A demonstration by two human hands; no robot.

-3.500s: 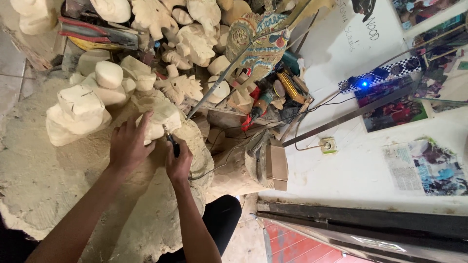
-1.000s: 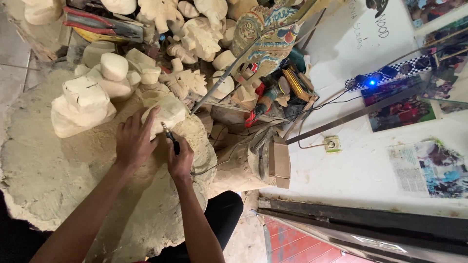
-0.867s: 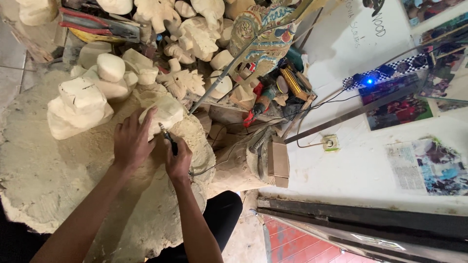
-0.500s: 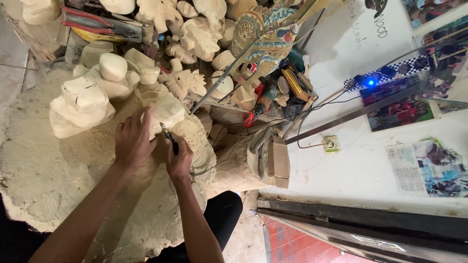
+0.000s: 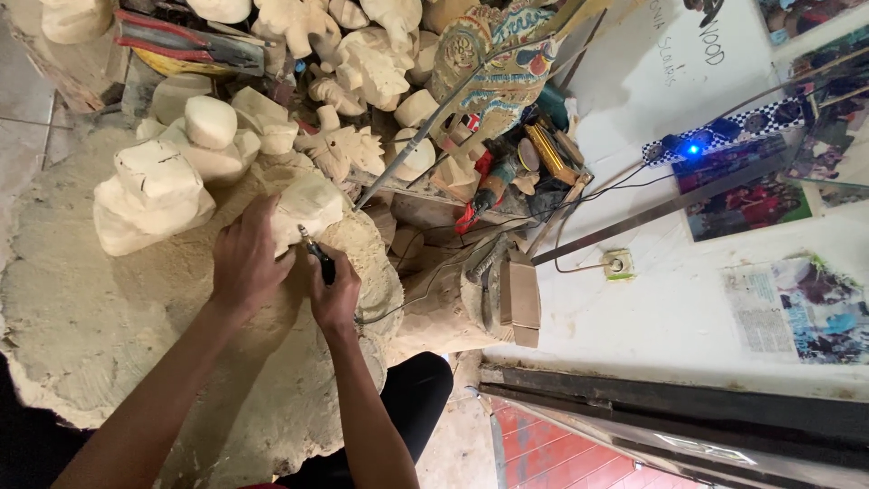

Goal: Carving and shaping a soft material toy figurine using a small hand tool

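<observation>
At nine o'clock of my view I see the pale cream wood block [image 5: 149, 195]; the carving [image 5: 308, 204] under my hands is the same cream. The rotary tool [image 5: 321, 261] is black with a silver tip. At twelve o'clock the painted figure [image 5: 493, 63] shows gold, teal and red scrollwork. At two o'clock a blue light [image 5: 693, 149] glows on a black-and-white checkered strip [image 5: 724, 131].

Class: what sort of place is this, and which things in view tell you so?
Most likely a woodcarver's workshop. The right hand holds a small rotary tool against a pale wooden carving, unfinished carved figures are piled behind, and sawdust coats the work surface.
</observation>
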